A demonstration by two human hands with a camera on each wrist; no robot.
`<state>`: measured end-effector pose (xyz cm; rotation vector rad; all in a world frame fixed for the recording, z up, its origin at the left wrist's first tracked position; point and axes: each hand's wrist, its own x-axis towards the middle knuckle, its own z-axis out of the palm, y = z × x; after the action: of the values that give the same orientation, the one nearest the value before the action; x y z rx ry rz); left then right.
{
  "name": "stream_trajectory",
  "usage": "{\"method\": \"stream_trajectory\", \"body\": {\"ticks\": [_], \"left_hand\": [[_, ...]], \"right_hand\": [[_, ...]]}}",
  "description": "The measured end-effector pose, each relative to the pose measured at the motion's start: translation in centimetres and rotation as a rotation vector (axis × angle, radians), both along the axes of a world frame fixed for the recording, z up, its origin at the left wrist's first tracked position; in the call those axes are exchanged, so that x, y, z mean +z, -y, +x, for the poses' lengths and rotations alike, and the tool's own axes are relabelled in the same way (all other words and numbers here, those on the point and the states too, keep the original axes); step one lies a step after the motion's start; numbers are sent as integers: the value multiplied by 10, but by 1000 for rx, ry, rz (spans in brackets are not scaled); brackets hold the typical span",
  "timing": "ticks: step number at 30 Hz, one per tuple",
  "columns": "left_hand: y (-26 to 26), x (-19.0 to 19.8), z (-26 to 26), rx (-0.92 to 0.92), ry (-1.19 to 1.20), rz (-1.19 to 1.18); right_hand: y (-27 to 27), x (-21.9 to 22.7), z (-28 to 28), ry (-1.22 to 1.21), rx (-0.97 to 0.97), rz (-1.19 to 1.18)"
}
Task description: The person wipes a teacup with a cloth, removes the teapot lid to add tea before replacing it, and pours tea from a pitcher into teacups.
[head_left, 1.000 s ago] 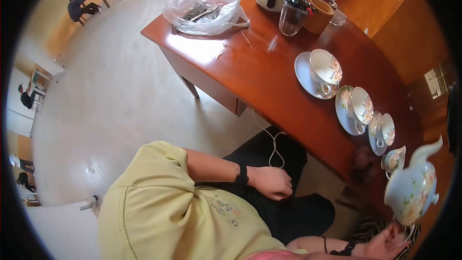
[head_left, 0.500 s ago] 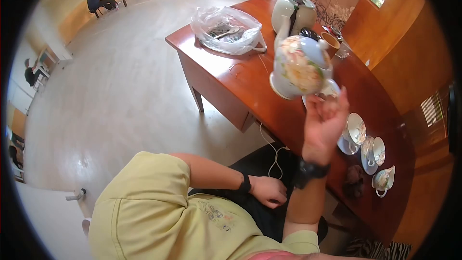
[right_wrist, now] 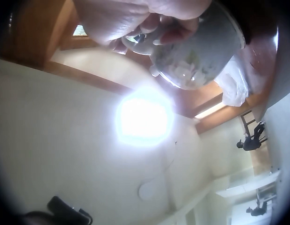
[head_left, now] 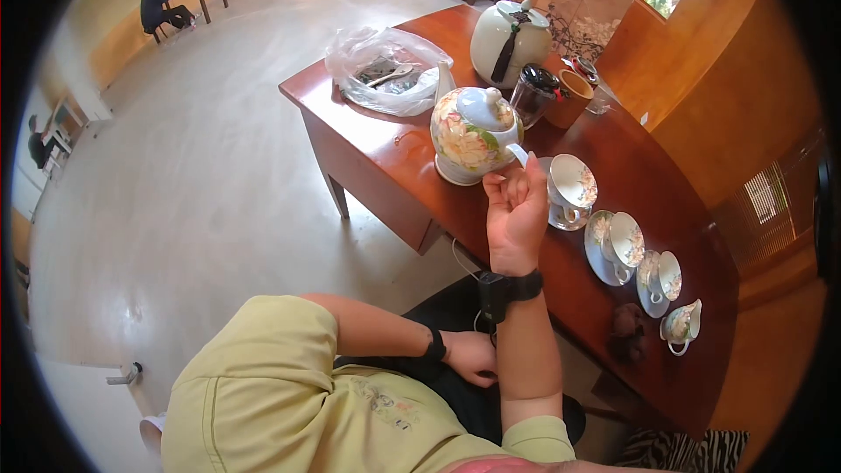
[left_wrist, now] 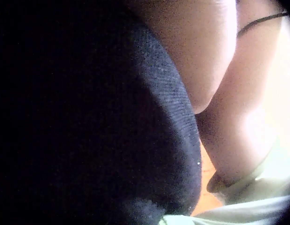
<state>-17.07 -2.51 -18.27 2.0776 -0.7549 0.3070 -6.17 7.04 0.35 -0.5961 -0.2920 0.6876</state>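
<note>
My right hand [head_left: 516, 223] pinches the handle of a floral teapot [head_left: 469, 142], which is upright over the desk's near side; whether its base touches the wood I cannot tell. From the right wrist view, the curled fingers of that hand [right_wrist: 135, 21] are at the handle of the teapot [right_wrist: 194, 58]. Three floral cups, the nearest to the pot being one cup [head_left: 571, 182], stand on saucers, with a small creamer [head_left: 681, 325] beyond them. My left hand [head_left: 470, 357] rests on my lap, loosely curled and holding nothing; dark cloth [left_wrist: 98, 117] fills much of the left wrist view.
Behind the teapot are a plastic bag [head_left: 390, 92], a pale lidded jar [head_left: 508, 51], a dark-lidded glass [head_left: 533, 96] and a wooden cup [head_left: 569, 101]. A dark brown lump [head_left: 626, 324] sits by the desk's near edge. People sit far off at left.
From low at the far right, the teapot was carried up across the desk, then lowered towards its left part beside the bag, my right hand moving with it. My left hand stays on my lap.
</note>
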Motion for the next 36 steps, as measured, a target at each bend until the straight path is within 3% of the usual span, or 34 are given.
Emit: {"method": "stream_trajectory", "body": {"ticks": [5,8,10,11,12,14,15,17,18,20,25,26,27,28,29,30,31,33,36], "left_hand": [[0,-6,0,-25,14,1],[-6,7,0,-61,-37,28],[-4,4,4,-95,-95,67],[3,-3,8,-85,13,-7],[7,-9,10,-75,120,-83],[5,-2,11,-122,104,-48],[3,3,11,-160,87,-15],[3,9,9,-162,94,-29],[4,11,8,-152,113,-48],[-1,20,0,-152,124,-104],[-83,98,-44,229,246,22],[-111,86,-53,346,257,57],[-133,102,-59,496,292,-4],[-153,122,-64,780,260,69],[-156,126,-64,797,325,188],[-202,142,-68,1064,255,-69],[-222,161,-61,1184,267,-111],[-282,185,-50,1291,276,-122],[-364,195,-39,1308,133,-118]], "right_hand": [[1,-1,-2,33,-27,-46],[9,-3,6,121,70,-74],[11,-5,19,807,-159,-382],[13,-6,26,1039,-304,-505],[16,12,22,1420,-630,-571],[10,27,32,1675,-597,-428],[6,37,37,1665,-606,-432],[-5,51,45,1968,-353,-534],[-13,53,51,1941,-368,-539],[-31,55,64,1792,79,-538],[-43,40,80,1645,107,-339],[-45,40,81,1641,114,-281],[-46,38,81,1633,122,-224],[-46,35,81,1589,110,-226],[-49,35,82,1532,153,-220],[-52,34,83,1475,195,-213],[-58,30,85,1476,186,-190],[-63,25,86,1465,184,-177],[-58,26,85,1466,190,-167]]}}
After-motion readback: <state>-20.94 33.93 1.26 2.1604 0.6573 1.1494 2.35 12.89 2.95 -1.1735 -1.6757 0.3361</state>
